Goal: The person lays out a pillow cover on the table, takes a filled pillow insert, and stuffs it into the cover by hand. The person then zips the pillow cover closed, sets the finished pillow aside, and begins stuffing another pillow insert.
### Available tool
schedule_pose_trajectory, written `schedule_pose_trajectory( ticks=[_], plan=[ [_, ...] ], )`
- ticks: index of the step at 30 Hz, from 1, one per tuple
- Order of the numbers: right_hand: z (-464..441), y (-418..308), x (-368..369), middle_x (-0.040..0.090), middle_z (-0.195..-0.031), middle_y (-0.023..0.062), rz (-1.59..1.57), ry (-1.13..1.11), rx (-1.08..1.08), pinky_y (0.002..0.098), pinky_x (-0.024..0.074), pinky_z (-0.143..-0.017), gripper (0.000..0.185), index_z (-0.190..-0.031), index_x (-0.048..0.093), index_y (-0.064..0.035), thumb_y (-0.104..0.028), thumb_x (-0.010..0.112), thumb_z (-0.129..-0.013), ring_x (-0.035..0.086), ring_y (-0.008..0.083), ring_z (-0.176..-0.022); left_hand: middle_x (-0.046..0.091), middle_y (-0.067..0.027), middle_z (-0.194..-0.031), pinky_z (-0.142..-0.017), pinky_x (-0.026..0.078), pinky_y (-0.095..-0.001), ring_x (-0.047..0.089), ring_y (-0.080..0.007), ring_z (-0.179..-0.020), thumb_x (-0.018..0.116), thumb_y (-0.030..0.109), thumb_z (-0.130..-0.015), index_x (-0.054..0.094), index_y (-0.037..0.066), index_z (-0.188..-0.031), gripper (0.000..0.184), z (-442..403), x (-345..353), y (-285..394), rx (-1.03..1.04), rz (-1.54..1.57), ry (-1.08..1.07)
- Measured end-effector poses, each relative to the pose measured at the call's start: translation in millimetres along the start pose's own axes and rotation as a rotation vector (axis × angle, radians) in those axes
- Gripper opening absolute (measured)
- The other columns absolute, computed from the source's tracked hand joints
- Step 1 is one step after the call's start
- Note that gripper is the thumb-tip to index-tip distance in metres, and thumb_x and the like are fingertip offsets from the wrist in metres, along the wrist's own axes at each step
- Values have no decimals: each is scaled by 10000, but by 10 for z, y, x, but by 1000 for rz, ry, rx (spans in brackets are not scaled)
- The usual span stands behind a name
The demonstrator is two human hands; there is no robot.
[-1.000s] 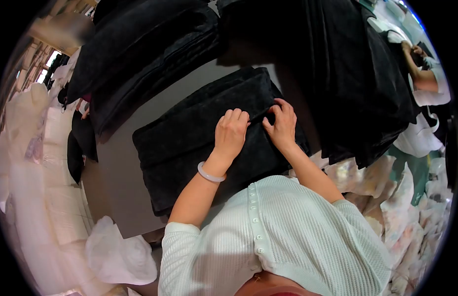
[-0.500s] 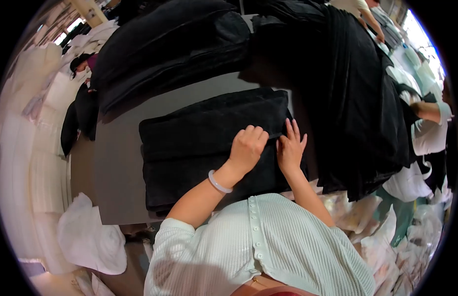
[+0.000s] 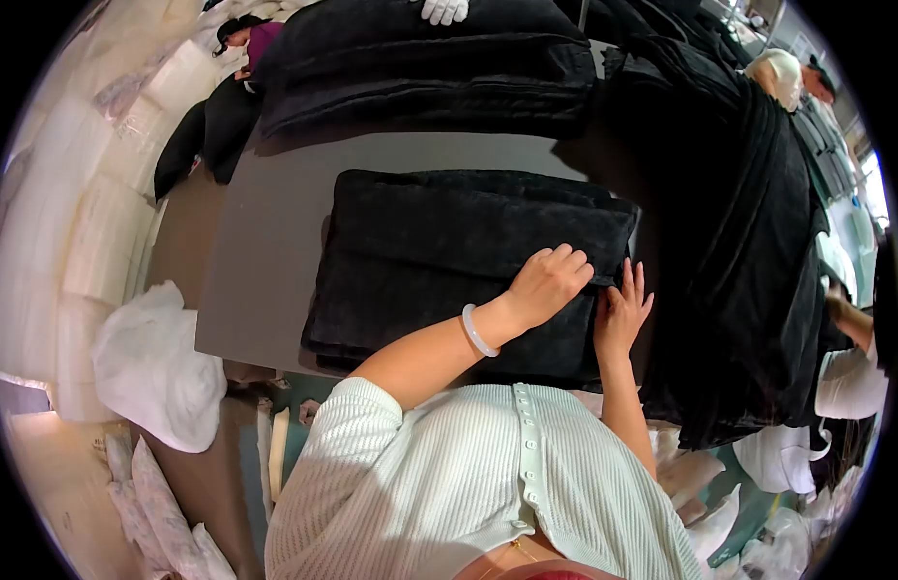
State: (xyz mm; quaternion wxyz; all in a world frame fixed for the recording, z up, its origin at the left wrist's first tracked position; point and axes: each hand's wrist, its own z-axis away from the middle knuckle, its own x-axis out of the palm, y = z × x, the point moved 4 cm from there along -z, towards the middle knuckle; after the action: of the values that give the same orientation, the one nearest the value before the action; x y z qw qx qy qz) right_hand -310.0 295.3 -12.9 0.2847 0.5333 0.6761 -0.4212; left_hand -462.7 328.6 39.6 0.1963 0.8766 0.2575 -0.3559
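A folded stack of black plush fabric [image 3: 420, 300] lies on the grey table in front of me. My left hand [image 3: 550, 285], with a pale bangle at the wrist, is closed on the black fabric near its right edge. What its fingertips pinch is hidden. Just to the right, my right hand [image 3: 623, 314] pinches the fabric's right edge between thumb and index finger, while its other fingers stretch away from me.
Behind lies a large pile of black fabric [image 3: 420, 72], with another person's white-gloved hand [image 3: 443, 11] on it. More black fabric [image 3: 739, 271] drapes at right. White wadding [image 3: 163, 367] sits left of the grey table [image 3: 260, 232]. Other people work at both sides.
The view has shifted, so the fabric and both hands appear farther right. A gloved hand now shows on the far pile. My hands keep nearly the same pose at the fabric's right edge.
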Motion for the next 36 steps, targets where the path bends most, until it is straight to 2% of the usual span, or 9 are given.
schedule_pose_trajectory(
  ticks=[14,15,17,19,22,27,30,33,36],
  plan=[
    [-30,56,-37,448,-1445,139,81,-16,119,683,231,-1043,145,-756,698,-68,-208,726,-733,304,349,-1399,503,-55,-753,-617,465,-340,546,-237,-744,589,54,-739,576,75,-788,54,-97,-103,67,44,93,-57],
    [-4,47,-34,463,-1429,142,90,-14,99,683,227,-1046,140,-755,683,-56,-193,715,-749,303,316,-1404,590,-66,-915,-775,481,-362,585,-252,-893,611,78,-792,632,73,-909,119,-15,-72,10,-49,73,-277],
    [60,37,-79,482,-1407,150,59,50,20,609,290,-1064,106,-753,646,-34,-122,706,-752,374,299,-1366,569,-82,-1263,-1005,397,-414,520,-268,-1191,648,201,-830,613,91,-1188,376,60,-271,-22,27,75,-299],
    [146,48,-163,499,-1388,150,-107,69,-34,554,331,-1061,106,-756,624,-14,-82,706,-748,422,310,-1329,387,-67,-1499,-1127,259,-457,344,-259,-1387,664,334,-824,462,123,-1406,651,235,-472,-77,-28,50,-570],
    [212,-7,-334,524,-1358,158,-340,111,-112,482,391,-1048,118,-767,593,9,-18,703,-735,497,329,-1264,364,-66,-1515,-1139,229,-481,312,-282,-1404,678,423,-786,427,118,-1430,755,428,-687,1,-68,25,-652],
    [257,79,-387,545,-1324,201,-266,43,-50,467,419,-1018,66,-860,618,4,-17,642,-802,532,360,-1219,300,-102,-1547,-1136,196,-535,258,-320,-1431,591,324,-911,323,135,-1488,664,1210,-1072,-1057,-654,-348,-378],
    [267,258,-318,545,-1325,216,-375,6,-75,432,423,-1015,126,-956,655,1,-17,610,-840,524,372,-1236,258,-151,-1558,-1150,195,-492,230,-337,-1439,486,338,-978,266,66,-1499,628,1606,-1416,-1360,-857,-548,-437],
    [418,549,-227,552,-1335,194,-794,12,-29,339,401,-1036,269,-1151,640,21,-31,567,-898,524,288,-1260,244,-223,-1545,-1161,192,-349,237,-343,-1432,366,515,-999,251,-55,-1471,749,2254,-1566,-1741,-1365,-74,-6],
    [348,815,100,553,-1336,190,-910,6,440,325,373,-1048,462,-1353,483,30,-201,551,-959,521,263,-1252,269,-210,-1536,-1160,201,-352,256,-320,-1423,374,539,-990,258,-58,-1468,774,2545,-1631,-1712,-1567,361,292]
  ],
)
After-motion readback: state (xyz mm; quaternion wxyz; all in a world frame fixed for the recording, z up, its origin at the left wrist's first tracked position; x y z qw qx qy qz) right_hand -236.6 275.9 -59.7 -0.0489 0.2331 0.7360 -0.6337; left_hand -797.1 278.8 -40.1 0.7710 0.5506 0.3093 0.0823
